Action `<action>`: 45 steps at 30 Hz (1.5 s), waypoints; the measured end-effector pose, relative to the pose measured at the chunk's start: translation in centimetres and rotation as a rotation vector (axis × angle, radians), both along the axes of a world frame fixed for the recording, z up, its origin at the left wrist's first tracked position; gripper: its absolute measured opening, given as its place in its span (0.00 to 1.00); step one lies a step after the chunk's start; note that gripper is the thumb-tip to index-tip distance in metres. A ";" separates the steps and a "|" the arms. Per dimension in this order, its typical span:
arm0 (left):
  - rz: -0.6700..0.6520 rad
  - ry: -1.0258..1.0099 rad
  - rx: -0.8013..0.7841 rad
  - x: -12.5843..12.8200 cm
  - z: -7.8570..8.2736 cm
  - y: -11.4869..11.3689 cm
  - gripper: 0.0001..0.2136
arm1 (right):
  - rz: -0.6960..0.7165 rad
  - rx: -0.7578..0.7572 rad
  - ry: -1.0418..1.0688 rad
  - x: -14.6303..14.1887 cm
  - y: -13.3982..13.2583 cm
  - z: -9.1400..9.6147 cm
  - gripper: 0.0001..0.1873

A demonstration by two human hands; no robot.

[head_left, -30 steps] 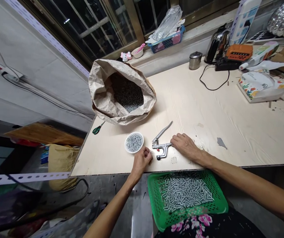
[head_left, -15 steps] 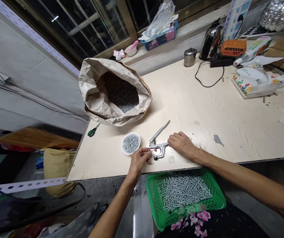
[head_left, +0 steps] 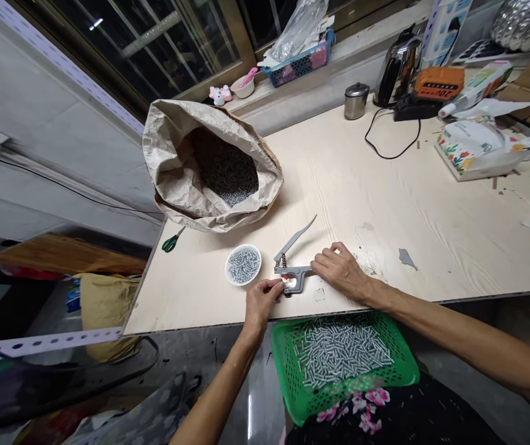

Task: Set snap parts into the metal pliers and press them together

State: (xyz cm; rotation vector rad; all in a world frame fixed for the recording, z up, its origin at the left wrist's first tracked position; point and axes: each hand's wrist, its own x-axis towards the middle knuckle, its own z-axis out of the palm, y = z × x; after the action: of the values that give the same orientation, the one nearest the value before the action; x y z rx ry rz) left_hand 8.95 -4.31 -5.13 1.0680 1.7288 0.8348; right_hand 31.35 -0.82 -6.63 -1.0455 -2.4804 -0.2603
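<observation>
Grey metal snap-fastener pliers (head_left: 298, 279) lie on the table, their upper handle raised and a spring at the hinge. My right hand (head_left: 339, 270) is closed around the end of the lower handle. At the jaws, the fingertips of my left hand (head_left: 263, 299) are pinched together. Something small and pale shows beside them, near a red spot in the jaw opening, too small to name. Just left of the pliers stands a white bowl (head_left: 243, 264) of small metal screw-like pieces. A green basket (head_left: 288, 395) below the table edge holds many longer threaded metal pieces.
A large open sack (head_left: 172, 185) of small dark metal pieces stands behind the bowl. Green-handled scissors (head_left: 170, 243) lie at the left edge. Farther back are a lidded metal canister (head_left: 356, 102), a kettle (head_left: 397, 68), a black cable (head_left: 388, 157) and a tissue pack (head_left: 471, 145).
My left fingertips have come closer in to the jaws, and a pale bit now shows there. The pliers have turned slightly. My right hand keeps its grip on the handle.
</observation>
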 end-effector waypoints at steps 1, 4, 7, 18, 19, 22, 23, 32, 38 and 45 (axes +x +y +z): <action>-0.017 0.042 0.007 0.0 0.0 0.0 0.16 | -0.001 -0.001 -0.003 0.0 0.0 0.0 0.17; -0.072 0.145 0.028 0.0 0.1 0.1 0.15 | -0.002 -0.003 -0.007 0.1 -0.1 0.1 0.17; -0.126 0.171 0.023 -0.1 0.3 0.5 0.15 | -0.001 0.000 0.001 0.1 -0.1 0.1 0.17; -0.255 0.114 -0.205 0.1 0.9 0.8 0.19 | 0.035 0.055 0.020 -0.2 -0.1 -0.7 0.15; -0.225 0.101 -0.228 0.1 0.9 0.6 0.20 | 0.040 0.042 0.016 -0.2 -0.2 -0.7 0.15; -0.141 0.056 -0.297 0.2 0.8 -0.1 0.21 | 0.059 0.006 0.006 -0.1 -0.3 -0.8 0.15; -0.131 0.053 -0.309 0.1 0.7 -0.3 0.21 | 0.062 -0.006 0.002 -0.1 -0.4 -0.8 0.15; -0.343 0.275 -0.290 -0.3 0.6 -1.1 0.20 | 0.063 -0.252 -0.037 0.1 -1.2 -1.0 0.11; -0.402 0.297 -0.301 -0.4 0.6 -0.9 0.20 | 0.154 -0.473 0.039 1.6 -0.2 0.5 0.31; -0.399 0.338 -0.285 -0.2 1.0 -1.1 0.19 | 0.228 -0.553 -0.120 1.4 3.7 0.7 0.52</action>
State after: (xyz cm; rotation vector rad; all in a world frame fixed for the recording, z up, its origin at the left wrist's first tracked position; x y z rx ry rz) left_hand 8.74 -5.43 -4.18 1.3472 1.7543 0.1577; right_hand 32.76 2.92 -5.94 -0.9461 -2.8268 0.4723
